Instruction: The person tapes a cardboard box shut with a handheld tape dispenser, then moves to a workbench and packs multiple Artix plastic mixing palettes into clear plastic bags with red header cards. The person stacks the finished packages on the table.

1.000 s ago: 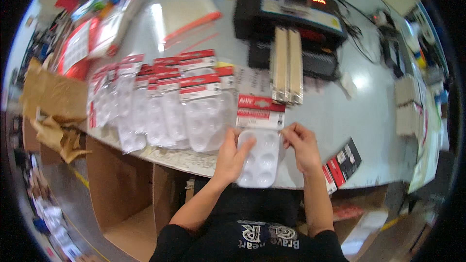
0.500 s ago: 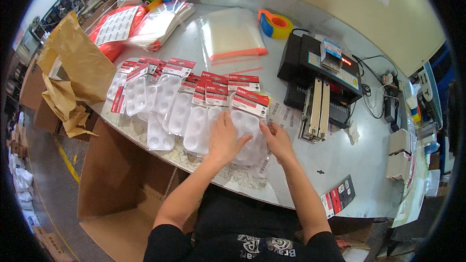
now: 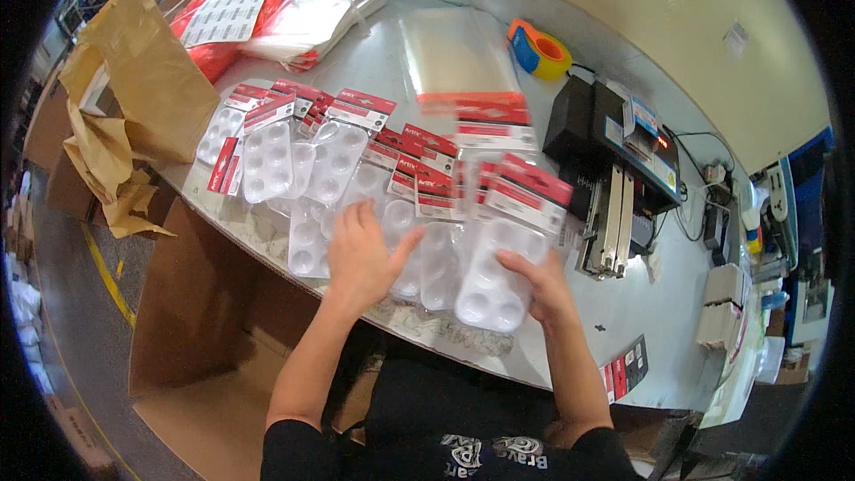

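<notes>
A white plastic paint palette (image 3: 499, 263) in a clear bag with a red-and-white header card is in my right hand (image 3: 549, 289). The right thumb presses on its wells and the fingers are hidden beneath. My left hand (image 3: 360, 256) rests over other palettes, thumb and fingers apart, gripping nothing that shows. Just right of it lies another bagged palette (image 3: 440, 258), slightly blurred. More bagged palettes (image 3: 269, 160) overlap in a loose pile toward the left of the table.
Clear bags with an orange strip (image 3: 468, 58) lie behind, beside a tape roll (image 3: 541, 52). A black sealing machine (image 3: 614, 142) stands right. A brown paper bag (image 3: 147, 62) is at far left, an open cardboard box (image 3: 209, 303) below the table edge. A printed card (image 3: 631, 367) lies front right.
My right hand has moved right and nearer, carrying a palette away from the others. My left hand has shifted left across the palettes. The whole view has also shifted a little.
</notes>
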The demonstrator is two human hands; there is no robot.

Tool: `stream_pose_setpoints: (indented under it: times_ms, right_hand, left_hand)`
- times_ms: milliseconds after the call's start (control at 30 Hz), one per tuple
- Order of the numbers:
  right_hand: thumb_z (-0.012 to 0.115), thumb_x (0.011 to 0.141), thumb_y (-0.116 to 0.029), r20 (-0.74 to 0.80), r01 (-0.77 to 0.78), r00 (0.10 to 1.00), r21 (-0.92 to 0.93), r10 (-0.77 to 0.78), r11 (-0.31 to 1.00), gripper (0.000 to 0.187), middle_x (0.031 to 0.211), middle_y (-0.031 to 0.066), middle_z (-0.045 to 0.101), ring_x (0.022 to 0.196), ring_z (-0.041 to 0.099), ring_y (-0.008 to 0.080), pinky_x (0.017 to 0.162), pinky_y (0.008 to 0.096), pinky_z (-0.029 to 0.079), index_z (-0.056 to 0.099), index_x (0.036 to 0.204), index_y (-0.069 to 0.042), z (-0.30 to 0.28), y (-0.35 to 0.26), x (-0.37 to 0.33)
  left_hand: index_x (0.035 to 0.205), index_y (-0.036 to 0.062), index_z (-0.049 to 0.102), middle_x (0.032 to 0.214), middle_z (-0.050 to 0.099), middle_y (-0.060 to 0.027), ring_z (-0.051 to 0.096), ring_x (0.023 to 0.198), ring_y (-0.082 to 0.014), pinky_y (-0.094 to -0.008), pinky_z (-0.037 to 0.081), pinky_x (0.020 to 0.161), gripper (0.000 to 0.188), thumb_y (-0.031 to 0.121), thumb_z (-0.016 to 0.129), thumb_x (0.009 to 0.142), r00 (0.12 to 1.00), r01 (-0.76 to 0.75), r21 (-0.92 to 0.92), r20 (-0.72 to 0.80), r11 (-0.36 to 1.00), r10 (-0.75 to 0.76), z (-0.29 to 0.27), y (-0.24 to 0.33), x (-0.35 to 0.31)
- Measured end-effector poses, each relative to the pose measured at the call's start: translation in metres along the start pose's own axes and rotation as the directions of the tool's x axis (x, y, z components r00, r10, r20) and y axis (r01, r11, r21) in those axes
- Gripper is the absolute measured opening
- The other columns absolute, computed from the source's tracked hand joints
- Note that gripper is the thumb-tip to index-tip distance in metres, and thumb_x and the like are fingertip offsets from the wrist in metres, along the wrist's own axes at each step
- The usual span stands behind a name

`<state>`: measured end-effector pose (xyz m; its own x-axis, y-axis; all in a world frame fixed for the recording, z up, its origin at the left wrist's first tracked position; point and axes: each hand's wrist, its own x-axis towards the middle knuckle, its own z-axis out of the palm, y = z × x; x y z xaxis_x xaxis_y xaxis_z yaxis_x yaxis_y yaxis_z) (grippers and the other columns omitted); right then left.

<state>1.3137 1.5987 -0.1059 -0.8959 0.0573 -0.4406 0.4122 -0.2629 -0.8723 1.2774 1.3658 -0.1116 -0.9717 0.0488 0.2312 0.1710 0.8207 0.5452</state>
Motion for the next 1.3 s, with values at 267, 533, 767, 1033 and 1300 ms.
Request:
stream_pose_setpoints:
  times_ms: [267,533,767,1033,1300]
  right_hand:
    - [0.082,0.068,-0.033,-0.046,0.067,0.994,-0.446,-0.098,0.892,0.067,0.111,0.0166,0.062,0.097,0.062,0.0244,0.084,0.0343,0.05,0.055,0.116,0.006,0.025,0.034,0.027]
    - [0.082,0.069,-0.022,-0.091,0.208,0.966,-0.282,-0.242,0.937,0.07,0.11,0.0135,0.06,0.1,0.059,0.022,0.084,0.0322,0.05,0.046,0.123,0.003,0.048,0.032,0.039]
    - [0.085,0.064,-0.021,-0.148,0.149,0.966,-0.35,-0.212,0.925,0.074,0.11,0.0143,0.061,0.097,0.061,0.0221,0.084,0.0323,0.05,0.047,0.122,0.003,0.024,0.025,0.014]
    - [0.088,0.058,-0.025,-0.15,0.221,0.933,-0.477,-0.327,0.851,0.082,0.113,0.0155,0.061,0.1,0.061,0.0247,0.089,0.0355,0.048,0.047,0.123,0.002,-0.013,0.036,-0.025]
    - [0.085,0.062,-0.035,-0.185,0.219,0.93,-0.415,-0.318,0.883,0.091,0.125,0.0224,0.049,0.114,0.052,0.0297,0.096,0.0382,0.043,0.039,0.131,0.002,0.009,0.045,0.005]
  left_hand:
    - [0.131,-0.0126,0.034,0.137,0.031,-0.0289,0.031,0.126,-0.0439,-0.0474,0.032,0.103,0.087,0.046,0.068,0.077,0.994,-0.028,0.303,-0.091,0.952,0.058,0.028,-0.022,0.012]
    - [0.132,-0.0138,0.031,0.128,0.038,-0.0314,0.039,0.117,-0.0446,-0.0459,0.034,0.1,0.079,0.038,0.064,0.083,0.995,0.088,0.056,-0.056,0.995,-0.085,0.05,-0.023,0.014]
    - [0.134,-0.0079,0.034,0.121,0.047,-0.0268,0.049,0.108,-0.0405,-0.0469,0.04,0.091,0.077,0.041,0.064,0.083,0.998,-0.064,-0.154,0.015,0.986,0.067,0.048,-0.018,-0.022]
    - [0.135,-0.0076,0.032,0.132,0.043,-0.0276,0.04,0.126,-0.0369,-0.052,0.033,0.101,0.107,0.063,0.071,0.065,0.984,0.171,0.158,0.019,0.972,-0.176,0.041,-0.002,-0.011]
    - [0.122,0.0005,0.051,0.111,0.063,-0.0162,0.061,0.102,-0.0296,-0.0365,0.045,0.09,0.07,0.039,0.079,0.071,0.902,0.387,-0.511,0.383,0.767,-0.201,0.039,-0.004,0.003]
